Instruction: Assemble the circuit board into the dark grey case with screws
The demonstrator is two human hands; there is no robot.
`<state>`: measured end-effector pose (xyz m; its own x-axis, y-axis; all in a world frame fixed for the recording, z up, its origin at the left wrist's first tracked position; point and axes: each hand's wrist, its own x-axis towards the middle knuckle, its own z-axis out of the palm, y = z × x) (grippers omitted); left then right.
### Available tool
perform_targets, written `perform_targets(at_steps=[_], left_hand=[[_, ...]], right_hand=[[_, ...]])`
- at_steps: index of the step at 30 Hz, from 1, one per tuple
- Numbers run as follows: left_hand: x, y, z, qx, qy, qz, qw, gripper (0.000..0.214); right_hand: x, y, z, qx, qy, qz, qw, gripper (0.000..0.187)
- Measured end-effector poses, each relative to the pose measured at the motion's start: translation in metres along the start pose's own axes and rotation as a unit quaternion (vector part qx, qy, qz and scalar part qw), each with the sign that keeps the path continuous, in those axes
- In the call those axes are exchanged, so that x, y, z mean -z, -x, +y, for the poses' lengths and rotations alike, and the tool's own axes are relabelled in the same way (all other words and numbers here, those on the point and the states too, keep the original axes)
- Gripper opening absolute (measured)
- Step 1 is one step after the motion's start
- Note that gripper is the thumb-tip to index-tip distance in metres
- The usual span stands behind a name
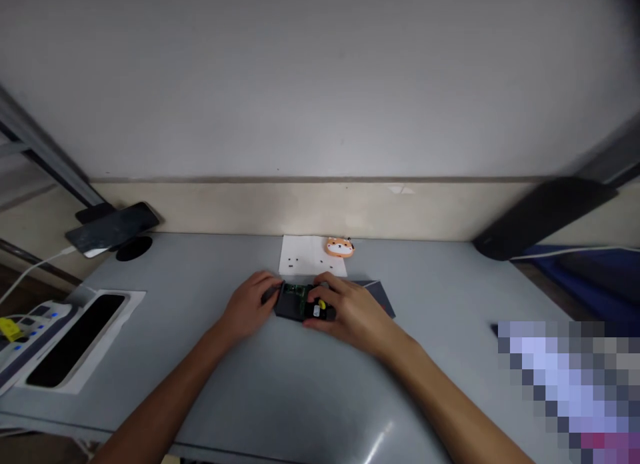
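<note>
In the middle of the desk lies an opened black electronic device (289,306), its green circuit board (301,292) exposed. My left hand (253,305) is closed at the device's left end, with a dark piece at its fingertips that I cannot make out. Fingers of my right hand (345,311) curl round a black part (313,312) with a white label and a yellow spot, at the right side of the board. Beneath and beyond the right hand shows a dark flat sheet (381,297), partly covered.
Behind the hands, a white paper (305,251) bears several tiny dark bits, possibly screws, and an orange animal-faced case (340,247). At left are a phone on a stand (115,227), another phone (77,341) and a power strip (35,334). A black cylinder (540,217) stands right.
</note>
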<state>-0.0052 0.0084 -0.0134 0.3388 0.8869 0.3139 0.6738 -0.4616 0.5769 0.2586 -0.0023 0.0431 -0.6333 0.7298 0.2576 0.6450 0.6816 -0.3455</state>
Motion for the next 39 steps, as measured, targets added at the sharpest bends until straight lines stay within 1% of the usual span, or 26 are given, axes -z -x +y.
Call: perform_targets(at_steps=[4, 7, 12, 14, 18, 20, 23, 27, 29, 32, 35, 37, 39], left_hand=[[0.0, 0.0, -0.002, -0.023, 0.012, -0.003, 1.0, 0.022], [0.001, 0.0, -0.003, -0.024, 0.017, -0.005, 1.0, 0.021], [0.003, -0.002, -0.001, -0.012, 0.022, -0.007, 1.0, 0.019], [0.003, -0.003, -0.001, -0.01, 0.032, -0.013, 0.999, 0.018], [0.004, -0.004, 0.0, -0.004, 0.041, -0.016, 0.999, 0.02], [0.005, -0.004, 0.001, -0.005, 0.04, -0.016, 0.999, 0.021], [0.005, -0.004, 0.002, -0.01, 0.044, -0.023, 0.999, 0.021], [0.005, -0.004, 0.0, -0.013, 0.038, -0.023, 0.999, 0.019], [0.005, -0.003, -0.001, -0.014, 0.031, -0.026, 0.999, 0.019], [0.005, -0.001, 0.0, -0.02, 0.019, -0.031, 0.999, 0.018], [0.005, -0.001, 0.002, -0.025, 0.01, -0.047, 0.999, 0.017], [0.006, 0.0, 0.005, -0.03, 0.006, -0.06, 0.998, 0.016], [0.006, 0.0, 0.007, -0.034, 0.0, -0.064, 0.997, 0.016]], right_hand=[[-0.005, 0.001, -0.002, 0.002, -0.016, 0.033, 0.999, 0.03], [-0.008, 0.002, -0.003, 0.001, -0.011, 0.045, 0.999, 0.028], [-0.013, 0.002, -0.002, -0.022, 0.036, 0.005, 0.999, 0.024], [-0.016, 0.002, -0.001, -0.027, 0.037, 0.001, 0.999, 0.024], [-0.018, 0.003, -0.002, -0.036, 0.02, 0.049, 0.998, 0.025], [-0.017, 0.003, -0.004, -0.039, 0.021, 0.063, 0.997, 0.026], [-0.015, 0.003, -0.008, -0.045, 0.032, 0.054, 0.997, 0.025], [-0.015, 0.002, -0.008, -0.046, 0.037, 0.022, 0.998, 0.023], [-0.016, 0.002, -0.006, -0.045, 0.038, 0.001, 0.998, 0.026], [-0.016, 0.002, -0.003, -0.042, 0.049, -0.027, 0.998, 0.039], [-0.013, 0.003, 0.0, -0.042, 0.055, -0.038, 0.997, 0.044], [-0.006, 0.004, 0.0, -0.034, 0.039, -0.032, 0.998, 0.047], [0.006, 0.005, 0.0, -0.029, 0.011, 0.0, 1.0, 0.048]])
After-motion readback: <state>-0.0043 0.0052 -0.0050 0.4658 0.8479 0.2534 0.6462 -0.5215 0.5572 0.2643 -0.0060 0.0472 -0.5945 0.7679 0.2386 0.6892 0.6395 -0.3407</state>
